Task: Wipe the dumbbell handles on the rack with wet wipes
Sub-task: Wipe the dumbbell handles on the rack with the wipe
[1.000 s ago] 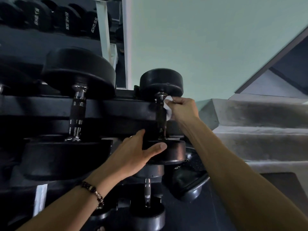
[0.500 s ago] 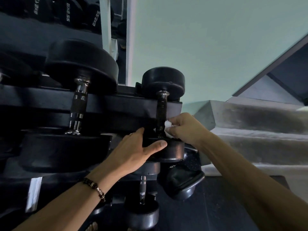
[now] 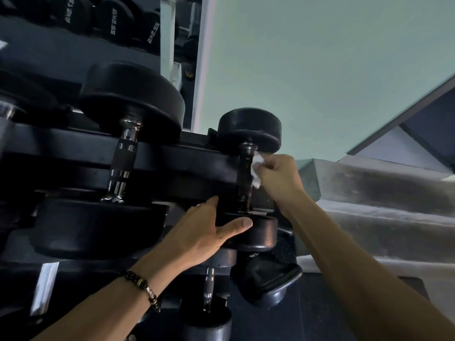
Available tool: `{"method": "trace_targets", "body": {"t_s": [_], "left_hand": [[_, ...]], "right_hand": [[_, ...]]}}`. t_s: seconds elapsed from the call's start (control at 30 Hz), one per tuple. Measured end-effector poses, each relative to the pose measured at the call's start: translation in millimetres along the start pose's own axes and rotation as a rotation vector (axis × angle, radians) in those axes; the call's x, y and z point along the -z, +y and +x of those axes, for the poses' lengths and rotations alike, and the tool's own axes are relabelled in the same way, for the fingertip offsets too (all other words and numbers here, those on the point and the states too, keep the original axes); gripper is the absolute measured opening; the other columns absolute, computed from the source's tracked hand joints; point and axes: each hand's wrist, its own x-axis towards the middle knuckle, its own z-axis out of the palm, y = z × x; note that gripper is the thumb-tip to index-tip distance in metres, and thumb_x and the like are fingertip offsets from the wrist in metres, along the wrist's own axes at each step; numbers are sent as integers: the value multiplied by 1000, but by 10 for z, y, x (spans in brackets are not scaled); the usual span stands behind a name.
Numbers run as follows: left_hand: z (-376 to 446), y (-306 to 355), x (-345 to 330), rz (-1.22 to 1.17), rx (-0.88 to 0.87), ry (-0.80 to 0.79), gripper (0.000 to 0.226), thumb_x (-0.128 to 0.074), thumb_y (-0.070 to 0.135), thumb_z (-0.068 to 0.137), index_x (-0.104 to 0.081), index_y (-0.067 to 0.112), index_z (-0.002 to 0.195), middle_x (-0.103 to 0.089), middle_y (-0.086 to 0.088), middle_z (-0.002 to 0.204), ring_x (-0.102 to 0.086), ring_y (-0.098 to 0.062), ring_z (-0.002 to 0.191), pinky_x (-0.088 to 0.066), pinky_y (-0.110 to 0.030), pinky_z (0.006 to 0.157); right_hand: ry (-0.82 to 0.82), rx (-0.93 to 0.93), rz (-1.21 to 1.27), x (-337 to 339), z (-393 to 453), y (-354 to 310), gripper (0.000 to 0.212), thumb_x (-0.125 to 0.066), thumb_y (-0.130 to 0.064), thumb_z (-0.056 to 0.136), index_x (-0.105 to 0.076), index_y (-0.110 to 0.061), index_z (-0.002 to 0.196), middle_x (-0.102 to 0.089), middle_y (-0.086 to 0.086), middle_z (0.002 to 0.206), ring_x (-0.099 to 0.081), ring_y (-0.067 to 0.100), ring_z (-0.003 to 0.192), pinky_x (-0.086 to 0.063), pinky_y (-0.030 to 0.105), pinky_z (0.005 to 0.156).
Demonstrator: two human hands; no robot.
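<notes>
A small black dumbbell (image 3: 249,130) lies at the right end of the black rack (image 3: 184,168), its chrome handle (image 3: 244,178) running front to back. My right hand (image 3: 278,177) pinches a white wet wipe (image 3: 256,168) and holds it against the upper right side of that handle. My left hand (image 3: 206,232) grips the near head of the same dumbbell (image 3: 261,236), thumb across its front face and fingers behind. A larger dumbbell (image 3: 130,102) with a chrome and black handle (image 3: 121,163) sits to the left.
More dumbbells fill a higher shelf at the top left (image 3: 115,23). Below sit a lower dumbbell (image 3: 208,291) and a black kettlebell (image 3: 268,276). Grey concrete steps (image 3: 381,193) rise on the right, against a pale green wall (image 3: 320,70).
My right hand with the wipe slid down the handle to its near end, then back up toward the far head. My left hand kept its grip on the near head.
</notes>
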Motion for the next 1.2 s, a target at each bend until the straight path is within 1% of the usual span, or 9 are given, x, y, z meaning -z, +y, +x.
{"method": "trace_targets", "body": {"t_s": [0.07,0.27,0.4,0.5,0.63,0.73,0.8,0.97,1.2], "left_hand": [[18,22,11,6,-2,15,118,-33,98,52,-41,22,144,-63,5,129,-56,-13,121,-47,-30,96],[-43,94,46,15,3,36,96,-42,89,64,-49,22,133,-65,13,94,-60,-7,105,-47,-23,82],[-68,135,50,76,55,19,117,-37,89,62,-31,10,149,-62,-1,76,-62,-18,107,-47,-28,90],[-71,122,41,64,76,-9,123,-35,91,58,-27,10,151,-67,-12,92,-60,-21,112,-49,-35,96],[-84,120,43,26,67,-7,118,-37,91,59,-34,11,147,-68,-6,106,-55,-19,121,-46,-33,96],[-89,158,47,28,74,7,109,-39,86,62,-39,12,142,-63,4,81,-59,-15,110,-44,-27,86],[-85,165,45,19,84,11,108,-39,86,61,-40,14,142,-65,2,92,-55,-17,118,-41,-25,88],[-89,153,51,26,65,22,107,-38,88,59,-45,17,138,-65,2,120,-55,-15,118,-45,-28,93],[-95,166,69,54,84,8,117,-34,90,56,-38,11,142,-66,0,69,-63,-6,88,-49,-27,81]], "right_hand": [[88,-25,64,-59,73,-70,35,-56,-10,93,-51,-7,58,-40,-5,48,-36,8,44,-33,23,47],[-258,-24,-163,144,-264,120,30,-55,-5,92,-52,3,63,-45,-2,49,-42,6,43,-38,21,51],[-20,-12,61,-14,76,-4,37,-52,-3,91,-49,-9,55,-43,-2,48,-39,10,48,-35,24,54],[-49,-42,87,-28,15,104,32,-53,-4,90,-59,-12,60,-49,-3,48,-43,7,48,-39,20,51],[-332,-128,194,157,-180,326,10,-62,-1,88,-71,5,91,-69,21,80,-62,26,71,-53,39,76],[-161,-133,433,54,46,181,17,-61,5,90,-75,-2,97,-71,21,93,-65,28,81,-57,38,82],[-111,-186,643,-41,146,145,22,-59,7,91,-68,8,111,-69,24,105,-66,29,90,-59,37,82],[-414,-153,225,163,-129,401,20,-68,-8,89,-69,9,98,-67,16,78,-61,22,65,-47,36,71],[-137,-129,379,-57,160,242,17,-68,-21,87,-77,-8,93,-76,14,94,-72,28,96,-53,52,96]]}}
